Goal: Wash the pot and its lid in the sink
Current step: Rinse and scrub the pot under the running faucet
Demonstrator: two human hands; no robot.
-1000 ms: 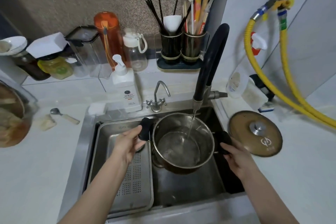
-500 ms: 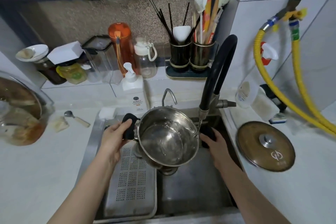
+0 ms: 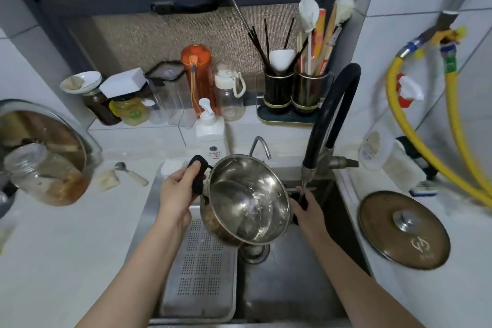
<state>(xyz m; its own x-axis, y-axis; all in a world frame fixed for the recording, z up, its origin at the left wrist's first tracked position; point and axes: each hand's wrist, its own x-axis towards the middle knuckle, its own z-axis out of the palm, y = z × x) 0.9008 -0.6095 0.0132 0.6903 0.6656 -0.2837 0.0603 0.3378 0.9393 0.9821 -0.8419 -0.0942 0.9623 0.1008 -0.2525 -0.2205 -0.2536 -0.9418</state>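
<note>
I hold a steel pot [image 3: 247, 200] over the sink [image 3: 287, 287], tilted toward me with water swirling inside. My left hand [image 3: 178, 192] grips its black left handle, raised high. My right hand [image 3: 306, 210] grips the lower right handle, mostly hidden behind the rim. A thin stream runs from the black faucet [image 3: 332, 114] onto my right hand, just outside the pot. The brown glass lid [image 3: 403, 229] with a metal knob lies flat on the counter, right of the sink.
A perforated steel tray [image 3: 202, 274] fills the sink's left half. A soap pump bottle [image 3: 211, 130], bottles and utensil holders [image 3: 295, 90] line the back ledge. A jar [image 3: 45, 176] and spoon [image 3: 130, 173] lie at left. Yellow hoses [image 3: 410, 128] hang at right.
The pot has risen from under the running water and shifted left, then tipped toward me, its left handle lifting higher. Both hands kept their grips. The view has also tilted upward.
</note>
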